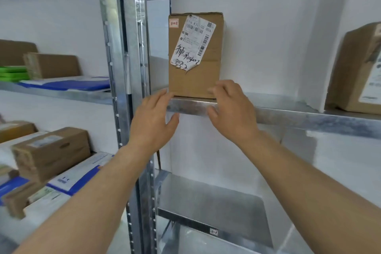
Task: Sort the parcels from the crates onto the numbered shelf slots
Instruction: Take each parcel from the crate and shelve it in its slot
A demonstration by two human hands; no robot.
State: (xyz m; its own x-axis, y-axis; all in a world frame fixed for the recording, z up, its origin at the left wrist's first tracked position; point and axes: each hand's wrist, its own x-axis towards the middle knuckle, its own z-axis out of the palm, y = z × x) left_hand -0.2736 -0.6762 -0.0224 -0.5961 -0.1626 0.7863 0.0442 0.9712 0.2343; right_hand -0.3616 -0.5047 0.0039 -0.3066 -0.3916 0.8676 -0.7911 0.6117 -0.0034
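Cardboard parcel (194, 55) stands upright on the metal shelf (288, 113), just above and between both hands, its base at the shelf's front lip. Shipping label (192, 43) faces out, one lower corner peeling; a small red tag sits at the upper left of the face.

Left hand (153, 117): fingers extended and relaxed, tips at the parcel's lower left corner and the shelf lip; holds nothing. Right hand (231, 105): fingers loosely bent, tips touching or just off the lower right edge of the parcel; contact cannot be told for sure. Neither hand wraps the box.

Handling, as judged: stiff corrugated board, dry and not slippery, likely light to moderate for its bulk. Tall and narrow on its base, so it could tip forward if nudged high up. Best hold is the two side faces low down, palms opposed; avoid the loose label corner.

Surroundings: steel upright (132, 68) close beside the left hand limits room on that side. Another brown box (358, 72) well off to the right of the right hand. Left of the left arm, a neighbouring rack carries cardboard boxes (51, 152), blue-and-white mailers (80, 173) and green flat packs (13, 73). A lower shelf (206, 202) lies beneath the forearms, with a small slot label (213, 231) on its front edge, unreadable.
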